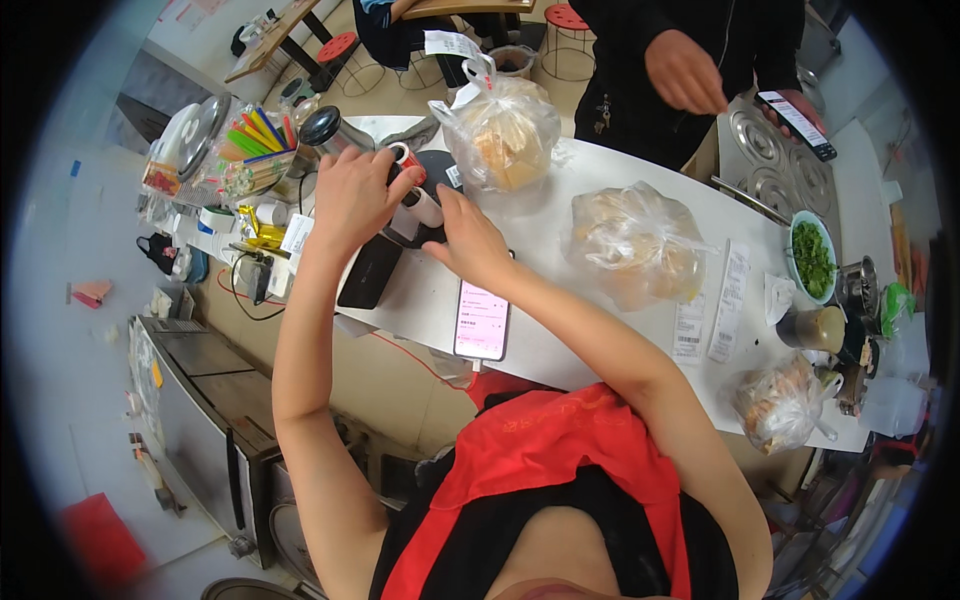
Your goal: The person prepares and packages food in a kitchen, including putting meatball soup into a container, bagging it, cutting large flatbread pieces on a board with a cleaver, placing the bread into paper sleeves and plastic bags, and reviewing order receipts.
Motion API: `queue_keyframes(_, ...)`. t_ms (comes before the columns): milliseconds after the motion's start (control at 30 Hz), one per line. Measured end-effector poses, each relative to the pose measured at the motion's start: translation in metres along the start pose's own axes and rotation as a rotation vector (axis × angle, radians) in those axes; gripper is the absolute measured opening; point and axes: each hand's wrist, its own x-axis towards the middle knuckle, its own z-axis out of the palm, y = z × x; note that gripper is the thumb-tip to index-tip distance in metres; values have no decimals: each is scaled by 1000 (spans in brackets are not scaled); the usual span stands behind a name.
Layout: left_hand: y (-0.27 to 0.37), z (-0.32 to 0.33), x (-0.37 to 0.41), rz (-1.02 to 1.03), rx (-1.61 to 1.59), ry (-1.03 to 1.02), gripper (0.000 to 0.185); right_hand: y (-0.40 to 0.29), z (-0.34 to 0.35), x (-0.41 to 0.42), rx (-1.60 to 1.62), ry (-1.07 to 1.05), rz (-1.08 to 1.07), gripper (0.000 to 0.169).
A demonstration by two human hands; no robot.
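My left hand (356, 193) rests at a small black receipt printer (412, 225) whose cover is raised, its fingers about the cover's upper part. My right hand (474, 238) is at the printer's other side, fingertips near a white paper roll (427, 208) in it. A second roll with a red label (409, 163) lies just behind. A lit smartphone (482, 319) with a cable plugged in lies below my right wrist, and a black box (370, 271) is beside the printer. Behind and right are knotted plastic bags of food (510, 139), (637, 244).
A person in black (660, 75) stands across the white counter (592, 337), holding a phone (796, 126). Printed receipts (727, 300), a bowl of greens (814, 256), a lidded jar (814, 328) and another food bag (784, 405) are at right; straws (259, 135) and cables at left.
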Motion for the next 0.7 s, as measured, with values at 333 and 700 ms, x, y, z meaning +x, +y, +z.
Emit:
queue_keyframes(333,7,30,-14,-348,-532,69,44,12,13,12,-93,-97,85,27)
queue_keyframes(700,5,-3,-10,3,-228,-8,35,-23,5,12,-44,-177,-110,22)
